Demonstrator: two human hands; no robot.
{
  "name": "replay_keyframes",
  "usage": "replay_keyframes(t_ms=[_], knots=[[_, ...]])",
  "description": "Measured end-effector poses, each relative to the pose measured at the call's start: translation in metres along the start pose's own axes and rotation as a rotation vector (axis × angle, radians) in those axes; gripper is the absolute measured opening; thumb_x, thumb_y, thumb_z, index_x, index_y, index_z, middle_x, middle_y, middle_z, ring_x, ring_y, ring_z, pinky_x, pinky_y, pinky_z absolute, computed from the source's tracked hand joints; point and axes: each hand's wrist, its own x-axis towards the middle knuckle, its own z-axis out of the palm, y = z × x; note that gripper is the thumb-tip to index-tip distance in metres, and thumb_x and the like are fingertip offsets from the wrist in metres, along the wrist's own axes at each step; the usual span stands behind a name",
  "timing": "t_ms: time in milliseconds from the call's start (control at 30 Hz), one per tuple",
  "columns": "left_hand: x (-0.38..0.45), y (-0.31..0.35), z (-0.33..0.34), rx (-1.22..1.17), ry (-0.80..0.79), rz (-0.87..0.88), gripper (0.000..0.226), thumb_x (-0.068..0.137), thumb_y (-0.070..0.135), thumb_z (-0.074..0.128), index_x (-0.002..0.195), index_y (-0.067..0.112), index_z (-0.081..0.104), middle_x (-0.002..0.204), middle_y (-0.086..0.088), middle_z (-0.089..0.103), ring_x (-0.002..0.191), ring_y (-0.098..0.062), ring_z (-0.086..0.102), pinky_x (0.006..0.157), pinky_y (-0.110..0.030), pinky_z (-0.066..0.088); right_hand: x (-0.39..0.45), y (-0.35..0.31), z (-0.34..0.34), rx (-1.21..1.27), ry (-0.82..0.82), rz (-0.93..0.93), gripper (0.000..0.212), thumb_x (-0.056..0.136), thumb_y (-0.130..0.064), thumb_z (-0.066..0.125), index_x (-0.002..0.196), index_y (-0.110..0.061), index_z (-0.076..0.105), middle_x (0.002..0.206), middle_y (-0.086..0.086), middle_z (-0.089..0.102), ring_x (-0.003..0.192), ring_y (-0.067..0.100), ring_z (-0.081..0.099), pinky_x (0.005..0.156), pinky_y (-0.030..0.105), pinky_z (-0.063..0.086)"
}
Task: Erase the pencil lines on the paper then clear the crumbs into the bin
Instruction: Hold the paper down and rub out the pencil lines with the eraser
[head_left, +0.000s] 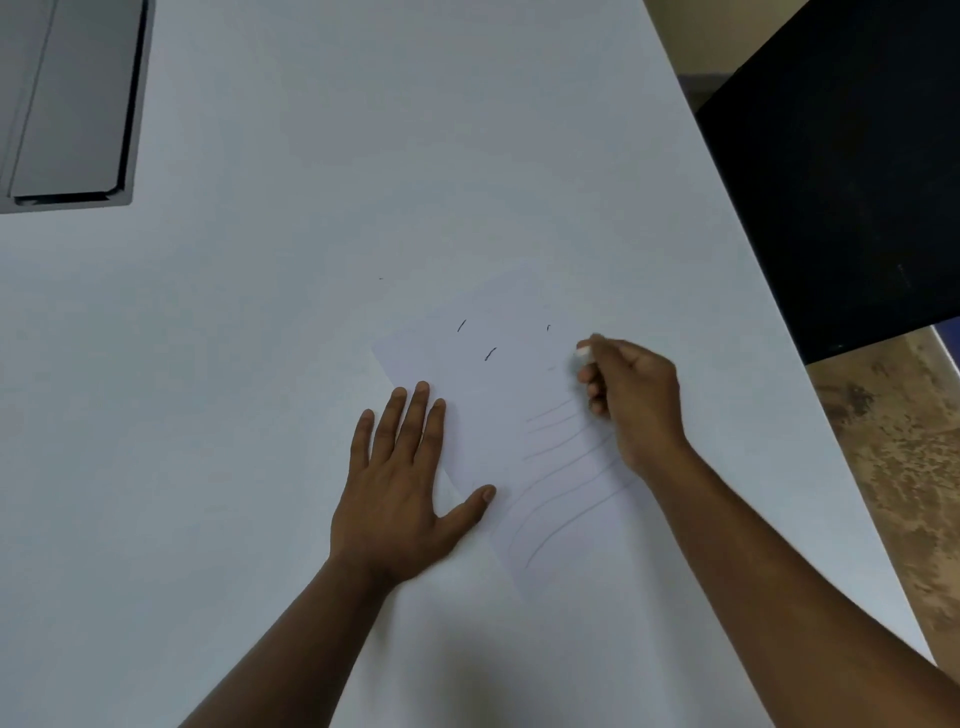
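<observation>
A white sheet of paper (498, 395) lies tilted on the white table. Several faint curved pencil lines (561, 483) cross its near part. Dark eraser crumbs (490, 354) lie on its far part, and one more crumb (461, 326) lies beyond them. My left hand (410, 478) presses flat on the paper's left edge, fingers spread. My right hand (628, 395) hovers over the paper's right side, fingers pinched on a small white eraser (584, 351) whose tip shows at the fingertips.
The white table (260, 312) ends in a slanted right edge (779, 312). Beyond that edge stands a large black bin or box (841, 182) above brown mottled floor (893, 441). A grey flat device (67, 104) lies at the far left corner.
</observation>
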Motion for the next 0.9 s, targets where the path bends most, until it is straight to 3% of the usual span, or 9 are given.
replay_keyframes(t_ms=[200, 233, 333, 433, 567, 733, 833, 900], knots=[[0.008, 0.005, -0.001, -0.048, 0.121, -0.053, 0.082, 0.101, 0.066, 0.026, 0.162, 0.011, 0.018, 0.171, -0.008, 0.014, 0.158, -0.027, 0.010, 0.127, -0.049, 0.006, -0.020, 0.015, -0.002, -0.424, -0.140, -0.183, 0.014, 0.088, -0.017, 0.068, 0.100, -0.025, 0.068, 0.075, 0.009, 0.060, 0.064, 0.023, 0.057, 0.071, 0.038, 0.056], [0.013, 0.009, -0.002, -0.066, 0.153, -0.061, 0.078, 0.102, 0.061, 0.027, 0.162, 0.011, 0.020, 0.170, -0.008, 0.017, 0.157, -0.028, 0.013, 0.127, -0.048, 0.007, -0.021, 0.016, -0.003, -0.450, -0.137, -0.210, 0.016, 0.087, -0.017, 0.069, 0.102, -0.024, 0.068, 0.070, 0.004, 0.057, 0.065, 0.019, 0.057, 0.072, 0.035, 0.057], [0.035, 0.022, -0.003, -0.110, 0.204, -0.096, 0.072, 0.104, 0.053, 0.027, 0.162, 0.011, 0.021, 0.170, -0.010, 0.018, 0.157, -0.029, 0.013, 0.128, -0.049, 0.008, -0.027, 0.017, 0.001, -0.524, -0.134, -0.301, 0.014, 0.087, -0.014, 0.069, 0.100, -0.019, 0.072, 0.067, -0.009, 0.056, 0.062, -0.001, 0.054, 0.065, 0.008, 0.044], [0.055, 0.023, 0.002, -0.109, 0.179, -0.132, 0.072, 0.104, 0.052, 0.023, 0.162, 0.011, 0.016, 0.171, -0.012, 0.013, 0.158, -0.031, 0.007, 0.128, -0.049, 0.007, -0.026, 0.019, 0.007, -0.542, -0.138, -0.353, 0.013, 0.087, -0.014, 0.070, 0.099, -0.016, 0.073, 0.075, -0.006, 0.061, 0.066, -0.001, 0.055, 0.066, 0.004, 0.042], [0.063, 0.015, 0.014, 0.023, 0.090, -0.109, 0.072, 0.104, 0.055, 0.013, 0.164, 0.015, 0.008, 0.172, -0.010, 0.001, 0.159, -0.028, -0.004, 0.128, -0.051, 0.004, -0.024, 0.024, 0.018, -0.605, -0.122, -0.463, 0.010, 0.083, -0.010, 0.072, 0.093, -0.008, 0.071, 0.079, 0.002, 0.063, 0.071, 0.013, 0.060, 0.066, 0.009, 0.044], [0.063, 0.015, 0.018, 0.077, 0.073, -0.112, 0.071, 0.105, 0.052, 0.012, 0.164, 0.015, 0.006, 0.172, -0.006, -0.005, 0.158, -0.024, -0.011, 0.128, -0.048, -0.002, -0.019, 0.031, 0.049, -0.691, -0.110, -0.700, 0.005, 0.081, -0.007, 0.069, 0.080, -0.008, 0.065, 0.077, -0.001, 0.056, 0.063, 0.012, 0.051, 0.060, 0.016, 0.039], [0.062, 0.014, 0.018, 0.090, 0.059, -0.113, 0.071, 0.105, 0.052, 0.012, 0.164, 0.014, 0.004, 0.172, -0.006, -0.007, 0.158, -0.024, -0.013, 0.128, -0.048, -0.002, -0.021, 0.033, 0.055, -0.817, -0.176, -0.791, 0.006, 0.083, -0.008, 0.060, 0.077, -0.007, 0.059, 0.076, 0.005, 0.053, 0.060, 0.020, 0.049, 0.055, 0.028, 0.042], [0.063, 0.015, 0.016, 0.083, 0.044, -0.119, 0.071, 0.104, 0.052, 0.012, 0.164, 0.013, 0.003, 0.172, -0.006, -0.009, 0.158, -0.024, -0.014, 0.128, -0.049, -0.002, -0.005, 0.030, 0.041, -0.846, -0.093, -0.835, 0.012, 0.082, -0.014, 0.051, 0.074, -0.007, 0.057, 0.075, 0.009, 0.053, 0.059, 0.026, 0.051, 0.054, 0.032, 0.044]])
